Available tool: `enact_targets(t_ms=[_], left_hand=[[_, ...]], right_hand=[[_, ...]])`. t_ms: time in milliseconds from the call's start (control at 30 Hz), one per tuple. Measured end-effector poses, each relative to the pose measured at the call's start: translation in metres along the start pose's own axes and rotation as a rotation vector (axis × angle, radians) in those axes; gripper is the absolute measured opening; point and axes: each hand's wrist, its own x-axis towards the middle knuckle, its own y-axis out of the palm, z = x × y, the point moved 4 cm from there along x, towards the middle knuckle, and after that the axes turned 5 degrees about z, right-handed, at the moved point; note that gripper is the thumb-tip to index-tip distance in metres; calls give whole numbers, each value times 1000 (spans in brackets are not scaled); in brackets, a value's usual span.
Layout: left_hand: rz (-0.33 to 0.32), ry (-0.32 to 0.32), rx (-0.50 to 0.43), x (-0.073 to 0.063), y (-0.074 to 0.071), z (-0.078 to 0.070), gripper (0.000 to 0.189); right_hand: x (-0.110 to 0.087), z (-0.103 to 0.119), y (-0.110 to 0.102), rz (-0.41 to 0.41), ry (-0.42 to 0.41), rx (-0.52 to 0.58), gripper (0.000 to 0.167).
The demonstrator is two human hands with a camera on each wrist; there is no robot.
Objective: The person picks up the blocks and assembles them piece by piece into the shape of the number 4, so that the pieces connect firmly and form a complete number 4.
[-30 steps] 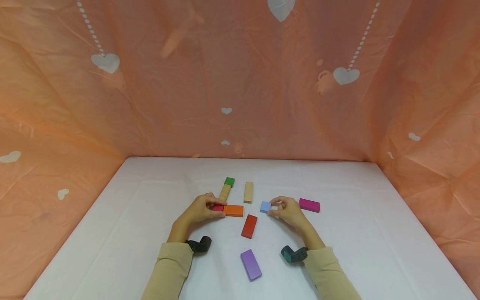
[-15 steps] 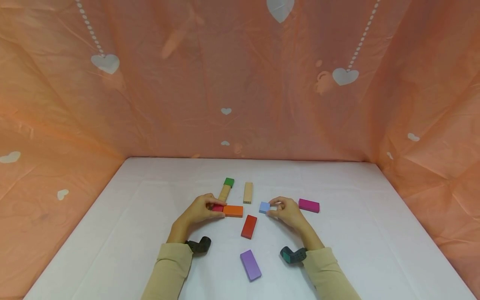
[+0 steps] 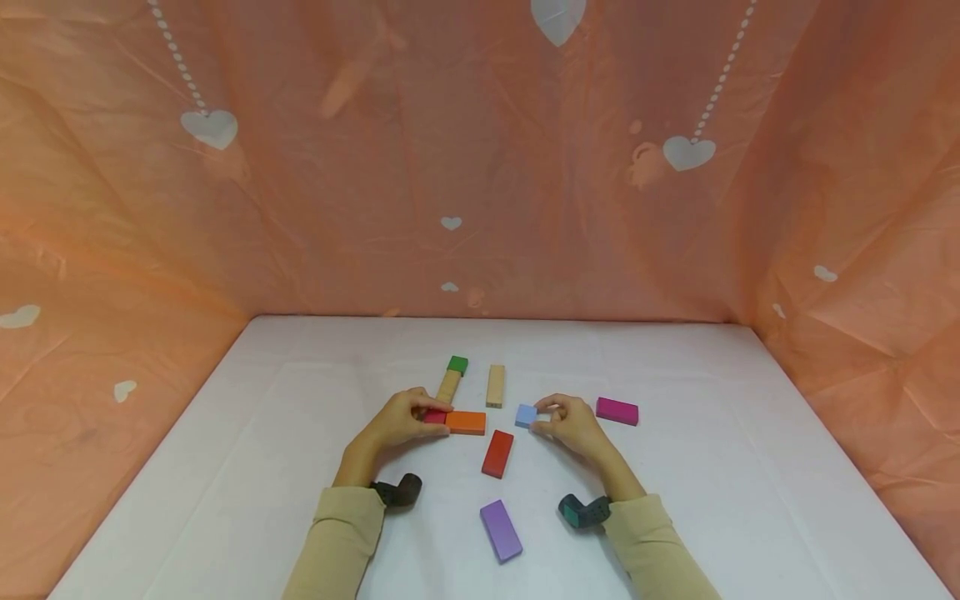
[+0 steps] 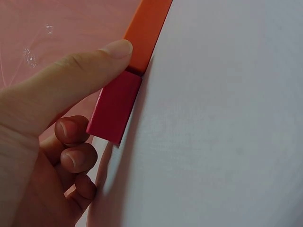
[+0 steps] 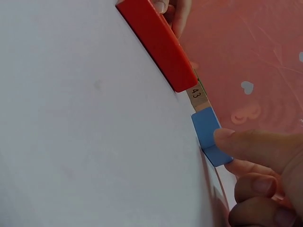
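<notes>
My left hand pinches a crimson wooden block between thumb and fingers. The thumb lies over the seam where this block meets the end of an orange block. Opposite it, my right hand grips a small light blue block at its right side, thumb on the near face. Between the hands and nearer to me is a red block. Behind the crimson block runs a natural wood block, with a green block at its far end.
Another plain wood block lies behind the gap between the hands. A magenta block is just right of my right hand, and a purple block lies between the forearms. Orange curtain surrounds the white table.
The right hand has shifted slightly left with the light blue block, bringing it a little nearer the orange block. The left hand has stayed in place.
</notes>
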Motion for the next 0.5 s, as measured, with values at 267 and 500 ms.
enact_targets(t_ms=[267,500], left_hand=[[1,-24,11,0,1,2,33],[8,-49,3,0,1,2,34]], right_hand=[[0,0,3,-10,10,-13,28],[1,1,5,-2,4,-11,28]])
